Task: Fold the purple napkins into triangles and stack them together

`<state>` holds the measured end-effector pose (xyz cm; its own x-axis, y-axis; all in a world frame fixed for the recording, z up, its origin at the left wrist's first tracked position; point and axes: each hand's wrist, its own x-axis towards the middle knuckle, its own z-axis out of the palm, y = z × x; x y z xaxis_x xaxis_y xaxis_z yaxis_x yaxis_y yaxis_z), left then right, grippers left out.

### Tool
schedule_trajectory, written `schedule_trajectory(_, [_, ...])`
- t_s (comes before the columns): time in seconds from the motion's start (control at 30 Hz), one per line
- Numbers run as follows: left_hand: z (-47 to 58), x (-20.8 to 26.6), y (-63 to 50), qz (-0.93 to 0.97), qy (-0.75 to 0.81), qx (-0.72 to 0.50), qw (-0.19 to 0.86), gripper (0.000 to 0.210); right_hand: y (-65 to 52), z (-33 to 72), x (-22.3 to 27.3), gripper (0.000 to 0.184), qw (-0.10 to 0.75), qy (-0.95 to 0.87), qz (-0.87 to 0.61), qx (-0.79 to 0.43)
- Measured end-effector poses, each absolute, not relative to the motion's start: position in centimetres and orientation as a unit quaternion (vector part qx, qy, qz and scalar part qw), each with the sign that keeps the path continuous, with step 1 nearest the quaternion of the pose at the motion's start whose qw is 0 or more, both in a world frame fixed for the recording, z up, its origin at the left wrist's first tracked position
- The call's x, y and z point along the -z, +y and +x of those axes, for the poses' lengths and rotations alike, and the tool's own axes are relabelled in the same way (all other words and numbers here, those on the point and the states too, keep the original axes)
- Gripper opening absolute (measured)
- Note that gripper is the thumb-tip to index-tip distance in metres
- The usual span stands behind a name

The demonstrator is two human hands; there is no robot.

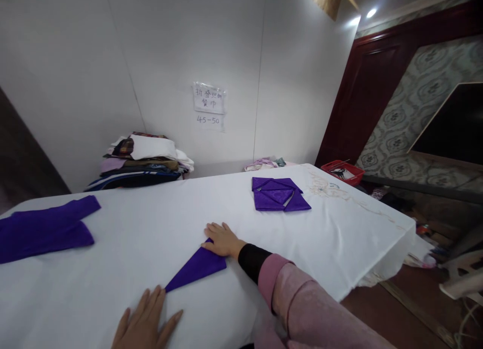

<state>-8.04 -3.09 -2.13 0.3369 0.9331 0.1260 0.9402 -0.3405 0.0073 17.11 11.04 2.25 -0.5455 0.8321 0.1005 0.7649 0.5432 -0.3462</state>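
Observation:
A purple cloth napkin (198, 269), folded into a narrow triangle, lies flat on the white tablecloth (143, 228). My right hand (223, 241) rests on its upper end, palm down with fingers stretched out. At the pointed lower-left tip, my left hand (145, 319) lies flat with fingers spread, the fingertips touching or just beside the tip. Farther back to the right is a stack of folded purple napkins (277, 195). More purple cloth (45, 229) lies loosely at the left side of the table.
Behind the table's far edge, a pile of folded clothes (151, 155) stands against the grey wall panel. A paper sign (209, 98) is stuck on that wall. A red basket (342, 173) sits past the far right corner. The tablecloth hangs over the right edge.

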Motion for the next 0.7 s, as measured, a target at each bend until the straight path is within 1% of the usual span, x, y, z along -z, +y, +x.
schedule_trajectory(0.1, [-6.7, 1.0, -2.8, -0.791, -0.598, 0.099, 0.082, 0.06, 11.0, 17.1, -2.3, 0.061, 0.126, -0.868, -0.461, -0.134])
schedule_trajectory(0.13, [-5.9, 0.6, -2.5, -0.795, -0.587, 0.114, 0.097, 0.061, 11.0, 17.1, -2.3, 0.062, 0.125, -0.868, -0.462, -0.134])
schedule_trajectory(0.23, [-3.4, -0.3, -1.1, -0.834, -0.522, 0.137, 0.117, 0.052, 11.0, 17.1, -2.4, 0.061, 0.122, -0.868, -0.462, -0.135])
schedule_trajectory(0.33, [-1.6, -0.1, 0.7, -0.856, -0.485, 0.137, 0.113, 0.055, 11.0, 17.1, -2.4, 0.06, 0.121, -0.869, -0.461, -0.132])
schedule_trajectory(0.47, [-0.6, 0.7, 2.8, -0.856, -0.485, 0.148, 0.099, 0.058, 11.2, 17.1, -2.3, 0.06, 0.118, -0.872, -0.459, -0.126])
schedule_trajectory(0.7, [-0.3, -0.1, 3.2, -0.85, -0.509, 0.131, 0.041, 0.053, 11.2, 17.1, -2.5, 0.058, 0.117, -0.871, -0.457, -0.134])
